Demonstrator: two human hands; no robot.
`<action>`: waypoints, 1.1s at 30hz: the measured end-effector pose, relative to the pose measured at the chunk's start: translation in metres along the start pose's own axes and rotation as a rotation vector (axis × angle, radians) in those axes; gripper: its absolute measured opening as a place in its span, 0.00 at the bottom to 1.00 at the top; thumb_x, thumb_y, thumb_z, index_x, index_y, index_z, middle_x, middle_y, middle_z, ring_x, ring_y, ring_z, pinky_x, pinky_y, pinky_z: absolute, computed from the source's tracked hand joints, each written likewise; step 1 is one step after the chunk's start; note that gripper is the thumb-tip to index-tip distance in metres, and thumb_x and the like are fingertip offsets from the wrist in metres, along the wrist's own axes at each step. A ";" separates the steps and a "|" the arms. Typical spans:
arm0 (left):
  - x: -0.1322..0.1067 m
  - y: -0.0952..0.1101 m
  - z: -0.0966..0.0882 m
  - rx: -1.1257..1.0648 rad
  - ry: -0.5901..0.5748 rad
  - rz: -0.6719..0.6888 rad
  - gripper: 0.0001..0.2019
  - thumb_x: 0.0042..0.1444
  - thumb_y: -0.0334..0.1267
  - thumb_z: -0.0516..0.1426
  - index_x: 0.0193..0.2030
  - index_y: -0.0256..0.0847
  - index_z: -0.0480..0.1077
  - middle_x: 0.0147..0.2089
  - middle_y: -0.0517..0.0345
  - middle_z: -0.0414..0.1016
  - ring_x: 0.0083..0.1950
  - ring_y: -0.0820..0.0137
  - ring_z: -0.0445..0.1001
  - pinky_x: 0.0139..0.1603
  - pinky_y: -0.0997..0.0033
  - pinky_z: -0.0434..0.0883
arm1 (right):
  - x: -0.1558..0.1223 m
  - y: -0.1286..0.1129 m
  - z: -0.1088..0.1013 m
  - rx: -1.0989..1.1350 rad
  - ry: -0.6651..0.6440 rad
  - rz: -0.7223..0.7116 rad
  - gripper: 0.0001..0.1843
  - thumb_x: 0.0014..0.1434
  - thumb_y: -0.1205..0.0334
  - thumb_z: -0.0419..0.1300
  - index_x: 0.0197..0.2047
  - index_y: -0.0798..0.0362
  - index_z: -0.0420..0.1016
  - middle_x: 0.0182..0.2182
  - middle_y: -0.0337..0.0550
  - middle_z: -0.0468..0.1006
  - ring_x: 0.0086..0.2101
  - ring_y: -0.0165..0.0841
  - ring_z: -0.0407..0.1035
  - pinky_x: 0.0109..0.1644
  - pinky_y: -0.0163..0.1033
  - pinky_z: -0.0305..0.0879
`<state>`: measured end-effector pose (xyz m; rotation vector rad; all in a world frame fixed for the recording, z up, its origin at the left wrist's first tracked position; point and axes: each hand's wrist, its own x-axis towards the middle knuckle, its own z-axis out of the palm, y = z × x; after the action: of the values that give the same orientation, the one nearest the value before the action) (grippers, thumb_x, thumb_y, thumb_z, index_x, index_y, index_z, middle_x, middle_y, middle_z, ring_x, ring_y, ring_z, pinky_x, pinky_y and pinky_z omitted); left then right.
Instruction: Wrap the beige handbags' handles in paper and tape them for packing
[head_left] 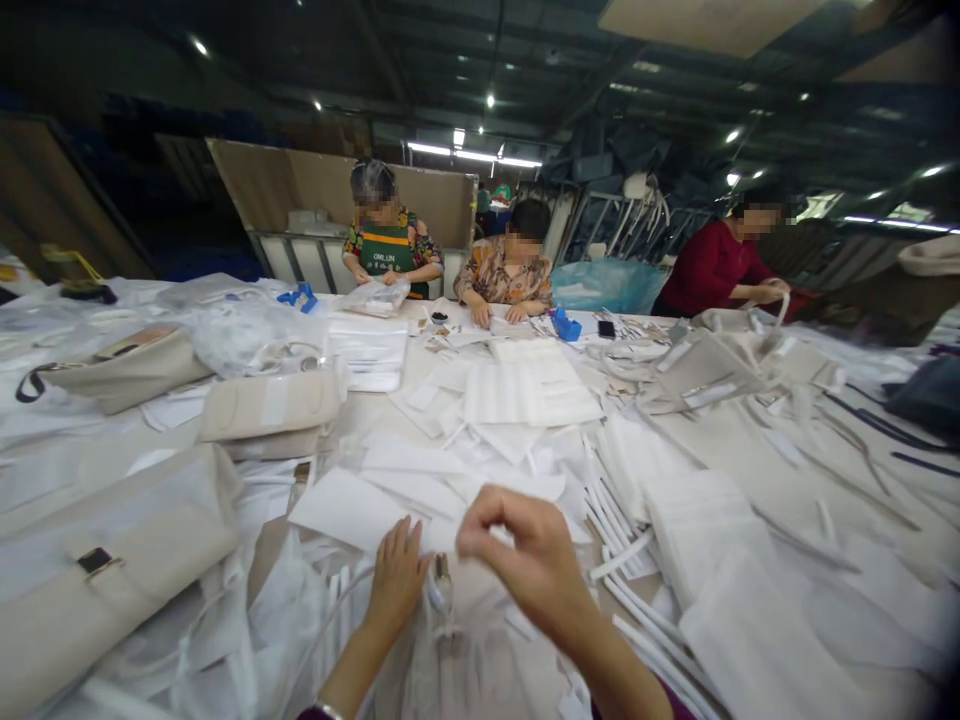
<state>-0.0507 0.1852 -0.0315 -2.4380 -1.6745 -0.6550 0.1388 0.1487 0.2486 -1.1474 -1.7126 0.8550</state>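
Observation:
My left hand (396, 580) rests near the table's front edge, fingers together, pressing down on a white sheet of wrapping paper (352, 510). My right hand (525, 560) is beside it, thumb and fingers curled in a pinch on the same white paper. Between the two hands lies a small metal buckle on a strap (442, 592), over a clear plastic bag (450, 670). What else the fingers hold is hidden.
Beige handbags (112, 560) (274, 405) lie at the left. Stacks of white paper (529, 390) and white strips (622, 545) cover the table. Three people work at the far side, with blue tape dispensers (566, 325) and a phone (606, 328) near them.

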 end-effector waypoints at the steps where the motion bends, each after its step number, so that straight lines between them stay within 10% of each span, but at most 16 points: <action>1: -0.004 -0.003 0.008 0.019 0.012 -0.006 0.20 0.62 0.41 0.50 0.57 0.34 0.69 0.61 0.39 0.67 0.61 0.53 0.66 0.59 0.49 0.65 | 0.025 0.033 -0.002 -0.225 0.034 0.034 0.08 0.62 0.66 0.55 0.35 0.54 0.75 0.33 0.42 0.78 0.36 0.31 0.72 0.42 0.34 0.67; 3: -0.010 -0.007 0.016 0.052 0.033 -0.005 0.19 0.62 0.40 0.51 0.56 0.36 0.70 0.61 0.41 0.68 0.62 0.54 0.65 0.60 0.50 0.64 | 0.073 0.103 -0.008 -0.809 0.064 0.121 0.16 0.59 0.75 0.51 0.45 0.56 0.75 0.44 0.48 0.78 0.44 0.32 0.72 0.49 0.34 0.66; 8: -0.007 0.001 -0.002 0.079 0.070 -0.085 0.22 0.62 0.40 0.50 0.61 0.36 0.65 0.69 0.38 0.55 0.69 0.51 0.54 0.62 0.48 0.63 | 0.152 0.240 -0.018 -1.084 0.039 0.140 0.38 0.47 0.82 0.52 0.64 0.67 0.59 0.64 0.64 0.57 0.64 0.48 0.50 0.65 0.52 0.50; 12: 0.005 -0.010 -0.034 0.186 0.116 -0.475 0.33 0.62 0.50 0.49 0.68 0.30 0.53 0.72 0.27 0.36 0.70 0.32 0.40 0.55 0.30 0.61 | 0.165 0.288 -0.018 -1.210 0.011 0.150 0.30 0.57 0.78 0.45 0.63 0.70 0.60 0.63 0.70 0.57 0.63 0.52 0.52 0.63 0.59 0.50; 16: 0.008 -0.051 -0.030 0.159 0.009 -0.655 0.39 0.60 0.57 0.48 0.67 0.23 0.53 0.67 0.16 0.46 0.63 0.29 0.58 0.48 0.35 0.69 | 0.162 0.305 -0.025 -1.273 -0.059 0.167 0.24 0.60 0.78 0.42 0.54 0.68 0.71 0.54 0.69 0.69 0.53 0.48 0.65 0.54 0.51 0.63; 23: 0.034 -0.060 0.005 -0.139 -0.053 -0.331 0.24 0.63 0.41 0.45 0.62 0.32 0.61 0.65 0.36 0.61 0.63 0.51 0.64 0.58 0.48 0.67 | 0.169 0.256 -0.057 -1.281 0.007 0.175 0.11 0.54 0.80 0.54 0.31 0.62 0.77 0.30 0.53 0.78 0.32 0.35 0.73 0.35 0.34 0.66; 30: 0.030 -0.030 -0.106 -0.393 -0.017 -0.293 0.19 0.62 0.37 0.49 0.58 0.35 0.65 0.63 0.41 0.63 0.65 0.58 0.60 0.65 0.52 0.60 | 0.140 0.135 -0.108 -1.169 0.342 0.248 0.18 0.65 0.68 0.44 0.48 0.68 0.71 0.46 0.59 0.74 0.52 0.43 0.66 0.50 0.45 0.61; 33: -0.010 -0.010 -0.149 -0.548 -0.103 -0.272 0.17 0.63 0.37 0.49 0.55 0.38 0.67 0.56 0.47 0.68 0.59 0.63 0.66 0.62 0.58 0.64 | 0.090 0.088 -0.123 -0.917 0.581 -0.015 0.13 0.64 0.62 0.51 0.47 0.60 0.70 0.42 0.50 0.77 0.44 0.39 0.72 0.46 0.43 0.64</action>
<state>-0.1058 0.1312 0.0973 -2.6366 -2.1237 -1.1811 0.2649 0.2716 0.2431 -1.7394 -1.5984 -0.3510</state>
